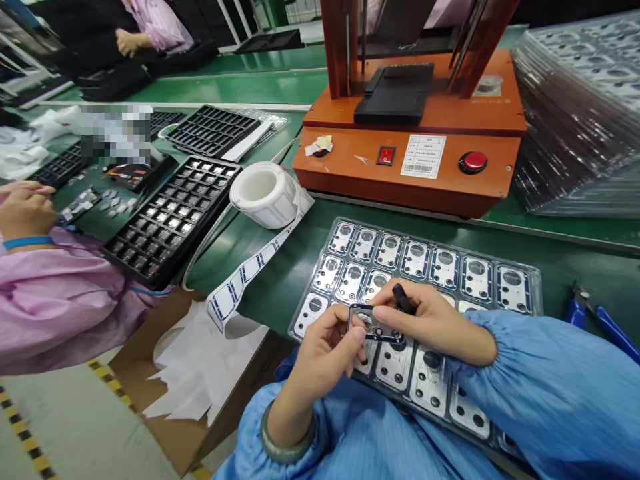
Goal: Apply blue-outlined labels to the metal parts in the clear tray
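Note:
My left hand (327, 347) pinches a small dark camera-frame part (373, 323) by its left end, just above a clear blister tray (520, 270) of similar silver parts. My right hand (430, 320) grips a short black tool (403, 298) whose tip rests by the part's upper right, and its fingers also steady the part. Both hands are closed. Blue sleeves cover both my arms, and a green bangle (285, 450) sits on my left wrist.
An orange press machine (415, 140) with a red button (473, 161) stands behind the tray. A white label roll (265, 193) trails its strip toward a cardboard box (170, 373) of liner scraps. Black compartment tray (170, 220) and a co-worker's pink sleeve (55, 293) at left. Stacked clear trays (575, 113), blue pliers (600, 320) right.

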Demonstrator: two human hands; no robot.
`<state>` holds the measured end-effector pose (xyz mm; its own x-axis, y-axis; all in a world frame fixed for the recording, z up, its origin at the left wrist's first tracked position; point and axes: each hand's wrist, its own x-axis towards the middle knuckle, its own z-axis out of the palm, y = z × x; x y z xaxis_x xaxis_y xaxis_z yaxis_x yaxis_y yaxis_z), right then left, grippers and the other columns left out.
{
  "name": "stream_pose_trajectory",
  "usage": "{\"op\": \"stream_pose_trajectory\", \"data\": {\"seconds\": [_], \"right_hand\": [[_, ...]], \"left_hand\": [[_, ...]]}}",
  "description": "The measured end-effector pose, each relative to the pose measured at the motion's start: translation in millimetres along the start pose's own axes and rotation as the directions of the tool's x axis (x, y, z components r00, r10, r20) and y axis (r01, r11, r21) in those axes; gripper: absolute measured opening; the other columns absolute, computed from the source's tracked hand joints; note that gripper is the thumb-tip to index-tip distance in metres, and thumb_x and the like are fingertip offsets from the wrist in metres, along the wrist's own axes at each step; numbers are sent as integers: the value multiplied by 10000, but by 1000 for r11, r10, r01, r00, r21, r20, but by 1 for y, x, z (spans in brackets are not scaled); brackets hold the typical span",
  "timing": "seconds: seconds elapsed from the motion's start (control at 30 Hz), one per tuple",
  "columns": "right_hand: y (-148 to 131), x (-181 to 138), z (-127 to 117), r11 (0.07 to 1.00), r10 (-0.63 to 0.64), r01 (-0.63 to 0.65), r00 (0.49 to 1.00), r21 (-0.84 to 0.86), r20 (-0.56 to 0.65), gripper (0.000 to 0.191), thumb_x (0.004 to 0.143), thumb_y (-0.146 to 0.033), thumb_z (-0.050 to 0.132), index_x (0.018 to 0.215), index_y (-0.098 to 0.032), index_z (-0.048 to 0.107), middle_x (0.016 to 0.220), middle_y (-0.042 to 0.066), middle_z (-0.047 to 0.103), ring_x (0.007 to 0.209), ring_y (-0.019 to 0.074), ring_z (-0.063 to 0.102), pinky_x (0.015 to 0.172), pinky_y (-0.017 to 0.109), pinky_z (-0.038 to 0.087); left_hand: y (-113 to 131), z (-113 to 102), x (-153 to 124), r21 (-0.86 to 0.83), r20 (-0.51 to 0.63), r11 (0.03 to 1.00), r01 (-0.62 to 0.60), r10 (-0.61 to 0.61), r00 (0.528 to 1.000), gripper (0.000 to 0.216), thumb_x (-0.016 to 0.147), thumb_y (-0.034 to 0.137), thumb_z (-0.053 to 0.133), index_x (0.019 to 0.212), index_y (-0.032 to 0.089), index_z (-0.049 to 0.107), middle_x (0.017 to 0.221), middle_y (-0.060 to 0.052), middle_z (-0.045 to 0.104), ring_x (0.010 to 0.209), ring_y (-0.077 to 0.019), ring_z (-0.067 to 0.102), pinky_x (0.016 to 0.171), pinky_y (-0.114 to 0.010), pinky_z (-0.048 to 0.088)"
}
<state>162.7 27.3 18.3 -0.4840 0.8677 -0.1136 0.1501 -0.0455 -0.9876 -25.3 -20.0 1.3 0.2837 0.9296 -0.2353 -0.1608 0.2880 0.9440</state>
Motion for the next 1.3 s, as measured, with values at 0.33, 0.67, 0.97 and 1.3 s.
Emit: {"op": "stream_pose_trajectory", "data": {"seconds": [0.33, 0.67, 0.97, 1.3], "right_hand": [[10, 2, -4, 956, -42, 51, 998, 290, -37, 344, 917, -476, 498, 854, -168, 638, 734, 23, 609, 589, 128, 528, 549, 246, 432], [4, 4, 0, 888, 28, 60, 983, 456, -184, 403, 863, -568, 578, 801, -173, 628, 694, 12, 642, 522, 110, 620, 494, 201, 530], [-12, 2, 7, 958, -206, 235, 962, 161, -182, 105, 822, -273, 716, 899, -207, 687, 860, 35, 730, 832, 185, 706, 739, 298, 599], [-20, 5, 30, 892, -444, 451, 861, -31, -250, 106, 831, -258, 714, 919, -283, 660, 721, -5, 728, 769, 211, 728, 645, 334, 615]], "left_hand": [[-7, 0, 2, -156, -118, 943, -293, 277, 954, 256, 878, 320, 566, 681, 157, 559, 792, -47, 668, 742, -191, 678, 716, -328, 541], [-6, 1, 2, -181, -66, 973, -141, 131, 989, 225, 832, 221, 649, 745, 174, 447, 779, 24, 566, 539, -77, 606, 442, -175, 489], [-9, -5, 4, -255, 19, 952, -169, 179, 984, 87, 915, 196, 538, 883, 203, 458, 687, 44, 644, 426, -70, 596, 378, -146, 473], [-12, -3, 5, -307, 19, 940, -150, 163, 986, 103, 923, 209, 537, 900, 214, 436, 589, 57, 679, 450, -106, 648, 437, -190, 550]]}}
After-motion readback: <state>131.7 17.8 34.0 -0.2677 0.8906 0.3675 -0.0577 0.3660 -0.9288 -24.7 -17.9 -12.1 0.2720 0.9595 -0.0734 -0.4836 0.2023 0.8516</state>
